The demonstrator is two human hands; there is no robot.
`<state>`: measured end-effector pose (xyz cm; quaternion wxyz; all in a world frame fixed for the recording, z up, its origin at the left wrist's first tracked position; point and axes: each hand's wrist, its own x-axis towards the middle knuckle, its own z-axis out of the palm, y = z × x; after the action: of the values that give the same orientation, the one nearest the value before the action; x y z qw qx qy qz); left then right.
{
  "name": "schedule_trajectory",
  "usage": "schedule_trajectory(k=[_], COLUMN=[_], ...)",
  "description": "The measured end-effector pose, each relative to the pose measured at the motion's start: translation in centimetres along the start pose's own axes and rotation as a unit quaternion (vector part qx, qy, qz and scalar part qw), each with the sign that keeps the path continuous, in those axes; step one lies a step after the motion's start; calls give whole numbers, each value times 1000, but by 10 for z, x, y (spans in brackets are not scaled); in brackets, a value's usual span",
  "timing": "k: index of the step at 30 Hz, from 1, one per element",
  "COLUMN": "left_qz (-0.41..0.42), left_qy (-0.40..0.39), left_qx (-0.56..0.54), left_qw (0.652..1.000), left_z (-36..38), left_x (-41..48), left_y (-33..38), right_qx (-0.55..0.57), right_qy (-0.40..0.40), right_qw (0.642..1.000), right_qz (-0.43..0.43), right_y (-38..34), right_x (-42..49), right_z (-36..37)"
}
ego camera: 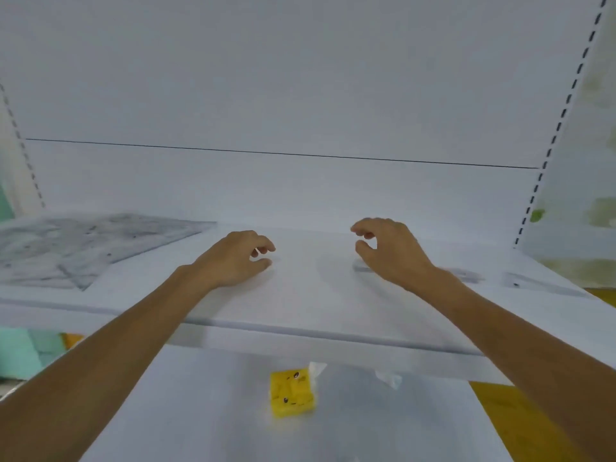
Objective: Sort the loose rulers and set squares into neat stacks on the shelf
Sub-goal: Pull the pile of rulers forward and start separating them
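At the left of the frame, the clear set squares (83, 248) are lying in a loose, overlapping pile on the shelf (300, 315), and their corners are not lining up. My left hand (233, 258) is hovering low near centre, thumb and forefinger almost meeting on a pale sliver. I cannot tell whether it is pinching anything. My right hand (393, 251) is curling half open over the left end of a flat clear ruler (466, 275), with nothing showing between thumb and fingers. Another ruler (533, 285) is lying at far right. I am judging it best to tip that end up with a fingertip before pinching. The bare middle is offering sliding room, while the shelf's front edge is running just below my wrists.
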<state>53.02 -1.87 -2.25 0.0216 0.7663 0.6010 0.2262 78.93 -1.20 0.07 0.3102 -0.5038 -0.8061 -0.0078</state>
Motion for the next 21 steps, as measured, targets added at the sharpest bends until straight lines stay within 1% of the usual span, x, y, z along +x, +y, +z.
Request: schedule_trajectory(k=[2,6,8,11,13,16,19,21], left_qz=[-32,-85,-101,-117,-125,-137,-143,-139], left_qy=[25,60,69,76,77,89,77,58], left_qx=[9,27,39,59,66,64,55,48], left_qw=[999,994,992,988,987,984,985,987], left_z=[-22,-67,-89,-122,-143,-163,-170,-171], left_x=[-27,-76,-98,-123,-132,-142,-143,-139], left_y=[-39,-118,-160,-224,-265,-322,-364,-383], right_qx=[52,134,150,168,167,134,127,113], right_qy=[10,4,0,-10,-24,-44,-47,-65], right_qw=[998,985,979,972,972,976,982,985], right_qz=[-38,-108,-140,-163,-165,-166,-135,-112], right_y=[-49,-153,-202,-262,-290,-317,-329,-329], right_x=[34,85,105,130,145,168,187,194], right_z=[17,63,89,132,162,202,229,242])
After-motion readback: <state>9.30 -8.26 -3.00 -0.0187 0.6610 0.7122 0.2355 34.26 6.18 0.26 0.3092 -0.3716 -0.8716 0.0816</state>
